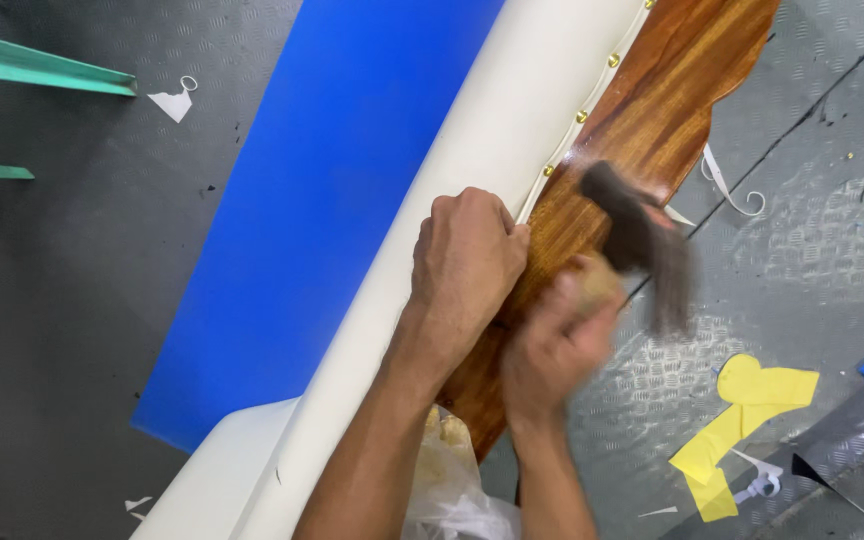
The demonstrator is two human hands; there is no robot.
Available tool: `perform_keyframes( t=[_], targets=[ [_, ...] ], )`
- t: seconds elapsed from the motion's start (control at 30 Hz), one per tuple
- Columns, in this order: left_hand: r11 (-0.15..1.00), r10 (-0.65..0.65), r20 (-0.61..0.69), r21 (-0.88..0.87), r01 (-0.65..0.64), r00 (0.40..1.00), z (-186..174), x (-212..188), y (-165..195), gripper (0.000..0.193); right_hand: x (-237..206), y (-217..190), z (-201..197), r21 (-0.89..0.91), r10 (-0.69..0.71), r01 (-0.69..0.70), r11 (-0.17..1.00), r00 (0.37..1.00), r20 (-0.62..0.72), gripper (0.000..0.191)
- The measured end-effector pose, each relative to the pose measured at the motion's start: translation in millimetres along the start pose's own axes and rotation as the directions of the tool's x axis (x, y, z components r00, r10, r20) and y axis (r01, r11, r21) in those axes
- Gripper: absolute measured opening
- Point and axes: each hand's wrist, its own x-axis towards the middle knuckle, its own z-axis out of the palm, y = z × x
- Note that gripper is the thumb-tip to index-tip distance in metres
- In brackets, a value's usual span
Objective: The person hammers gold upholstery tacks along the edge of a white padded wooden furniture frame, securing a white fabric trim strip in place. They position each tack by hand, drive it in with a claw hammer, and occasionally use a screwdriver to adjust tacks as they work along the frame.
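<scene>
Wooden-handled hammer (638, 238) gripped in right hand (552, 345); left hand (467, 255) fingers curled on trim (592, 95).

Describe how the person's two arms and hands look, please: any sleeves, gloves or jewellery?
Both forearms are bare, with no sleeve in view. The left hand wears no glove, and no ring or watch shows on it. The right hand is also ungloved, but it is blurred, so small details such as a ring cannot be told.

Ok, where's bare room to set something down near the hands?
Open floor left of the blue sheet. Right of the wood panel, floor is free above the yellow scraps. Crowded at the tack line, where left hand and right hand work.
</scene>
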Motion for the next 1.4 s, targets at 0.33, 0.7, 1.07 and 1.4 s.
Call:
perform_keyframes(
  t=[0.33,0.7,1.07,1.4],
  targets=[
    [1.0,0.005,-0.02,0.012,-0.005,1.0,-1.6,-3.1,-2.6,0.018,-1.6,5.5,5.8,-0.114,-0.117,0.115,0.987,0.993,-0.009,0.022],
    [1.0,0.005,-0.053,-0.001,-0.005,0.999,-3.5,-1.8,1.0,0.017,6.2,6.1,6.7,0.12,0.096,-0.098,0.988,0.995,0.027,0.018],
    [0.962,0.259,-0.341,0.011,-0.272,0.904,14.5,-80.2,-27.5,0.026,118.5,8.4,-43.7,-0.089,-0.279,0.281,0.955,0.96,0.034,0.011],
    [0.839,0.541,-0.448,0.344,-0.421,0.712,126.4,-242.1,-198.7,0.016,289.2,39.4,-15.3,-0.321,-0.691,0.698,0.64,0.706,0.157,0.021]
  ],
)
